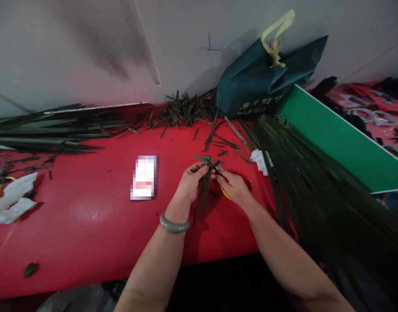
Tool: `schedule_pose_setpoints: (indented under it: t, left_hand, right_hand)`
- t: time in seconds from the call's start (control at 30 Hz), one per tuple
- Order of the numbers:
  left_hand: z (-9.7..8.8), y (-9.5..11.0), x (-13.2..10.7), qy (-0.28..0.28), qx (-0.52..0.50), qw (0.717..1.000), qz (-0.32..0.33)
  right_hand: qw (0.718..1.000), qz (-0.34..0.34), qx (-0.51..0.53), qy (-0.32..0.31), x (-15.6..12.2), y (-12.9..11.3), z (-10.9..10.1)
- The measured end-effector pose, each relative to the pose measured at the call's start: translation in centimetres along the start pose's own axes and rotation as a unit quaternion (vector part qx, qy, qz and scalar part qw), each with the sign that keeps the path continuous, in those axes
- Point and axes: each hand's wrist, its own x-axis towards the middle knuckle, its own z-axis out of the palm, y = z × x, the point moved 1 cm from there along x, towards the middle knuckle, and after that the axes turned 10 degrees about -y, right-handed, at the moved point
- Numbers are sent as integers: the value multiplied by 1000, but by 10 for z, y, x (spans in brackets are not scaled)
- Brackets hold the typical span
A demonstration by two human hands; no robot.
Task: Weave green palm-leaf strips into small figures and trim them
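Observation:
My left hand [196, 177] pinches a small woven piece of dark green leaf strips [207, 160], and its long loose ends hang down below the fingers. Close beside it, my right hand [233, 186] is closed round yellow-handled scissors [225, 193]. Their metal part shows faintly near the fingertips, by the leaf ends; most of the tool is hidden in the palm. Both hands are above the red table [98, 234]. A lit phone [143, 177] lies to the left of my left hand.
Long leaf strips [303, 182] spread along the right, beside a green board [342, 143]. A dark green bag [264, 78] stands against the wall, next to a heap of leaf scraps [189, 108]. More leaves [56, 130] lie back left; crumpled tissue [17, 195] lies left, another [261, 162] right.

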Motion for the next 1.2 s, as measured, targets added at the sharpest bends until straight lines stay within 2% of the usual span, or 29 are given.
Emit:
schedule_pose_setpoints:
  t: [0.17,0.37,0.47,0.57,0.7,0.83,0.97,1.07,1.13,1.2]
  left_hand:
    - [1,0,0,30,11,999,40]
    - [6,0,-2,26,38,998,35]
    - [6,1,-1,40,27,997,64]
    - [5,1,1,57,8,996,75]
    - [5,0,1,68,1,995,77]
    - [6,2,-1,70,7,995,64]
    - [4,4,-1,74,13,995,58]
    - [2,5,-2,75,2,996,57]
    - [3,5,-3,69,-4,996,61]
    - [6,5,-4,58,1,997,59]
  right_hand:
    - [998,29,-8,46,-14,8,-22]
    - [991,-6,-65,119,-11,-6,-36]
    - [990,1,-123,73,-16,-4,-32]
    - [974,12,-227,16,-29,7,-27]
    - [948,27,-317,14,-43,20,-26]
    - [938,58,-342,-4,-37,21,-28]
    - [964,87,-250,-10,-30,23,-34]
    - [992,118,-41,14,-38,29,-40]
    - [982,111,140,66,-46,28,-42]
    - [948,75,283,122,-51,20,-41]
